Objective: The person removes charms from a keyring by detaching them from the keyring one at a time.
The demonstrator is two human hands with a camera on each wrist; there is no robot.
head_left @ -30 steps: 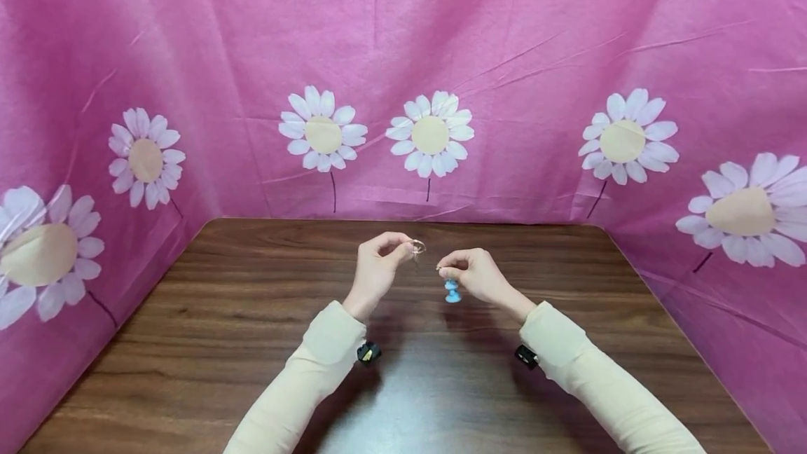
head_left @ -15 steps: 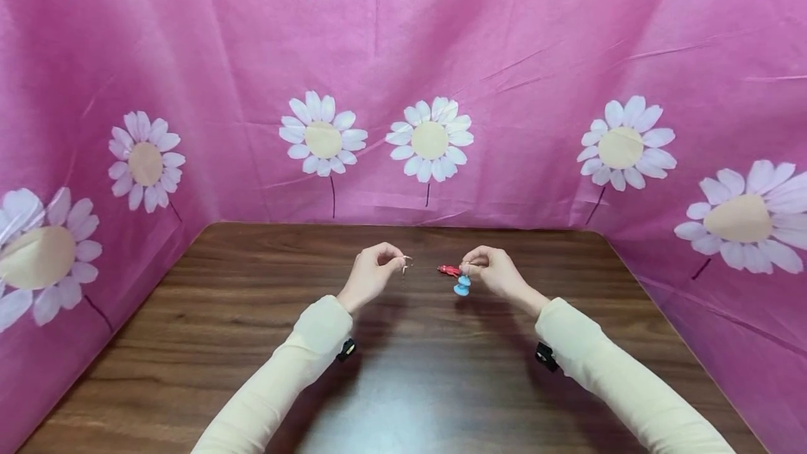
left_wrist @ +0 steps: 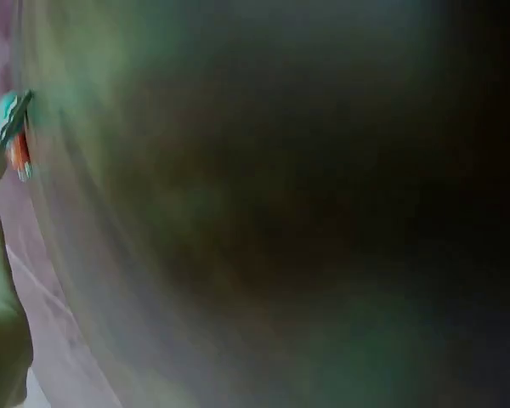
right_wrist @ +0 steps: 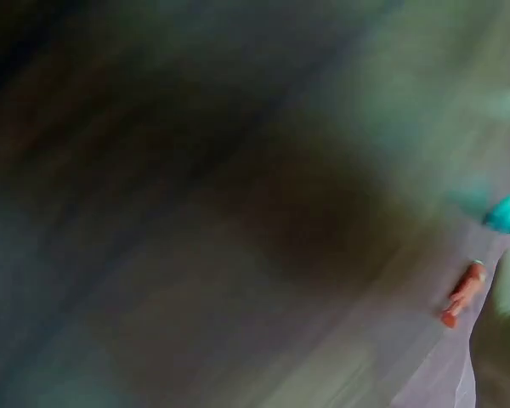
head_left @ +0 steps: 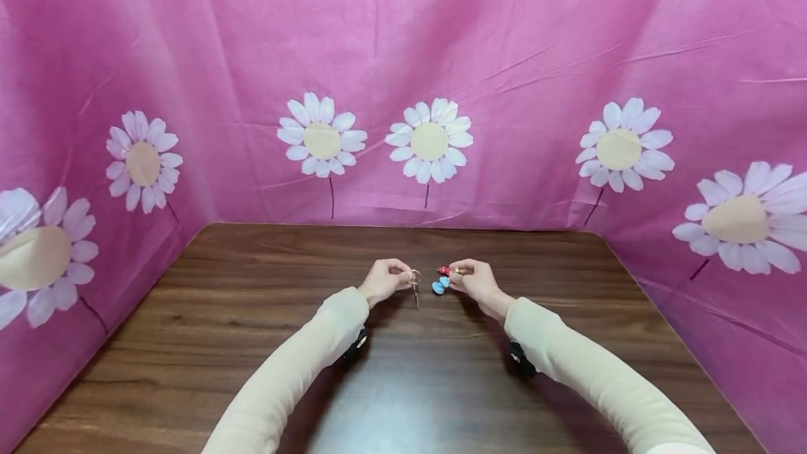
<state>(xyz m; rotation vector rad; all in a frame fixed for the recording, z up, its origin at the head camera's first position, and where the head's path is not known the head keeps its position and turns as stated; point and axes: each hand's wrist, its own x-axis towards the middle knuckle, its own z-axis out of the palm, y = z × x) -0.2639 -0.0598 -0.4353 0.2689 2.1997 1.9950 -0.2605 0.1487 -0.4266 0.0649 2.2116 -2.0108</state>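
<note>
Over the far half of the table, my left hand (head_left: 386, 280) pinches a thin metal ring (head_left: 415, 274). From that ring hangs a key (head_left: 417, 297), whose notched blade also shows at the edge of the left wrist view. Just to the right, my right hand (head_left: 477, 281) pinches a small gold-coloured fitting. A light blue charm (head_left: 439, 286) and a small red figure charm (head_left: 443, 270) hang at its fingertips. In the right wrist view the blue charm (right_wrist: 506, 212) and the red figure (right_wrist: 465, 295) appear apart from each other. A narrow gap separates the two hands.
The brown wood-grain table (head_left: 252, 342) spreads beneath both hands. A pink cloth (head_left: 517, 33) with large white daisies stands behind it and along both sides. Both wrist views are mostly dark and blurred.
My hands first drew apart, then came back closer and a little nearer to me. The red figure came into view at the right hand, and the key now hangs straight down from the left.
</note>
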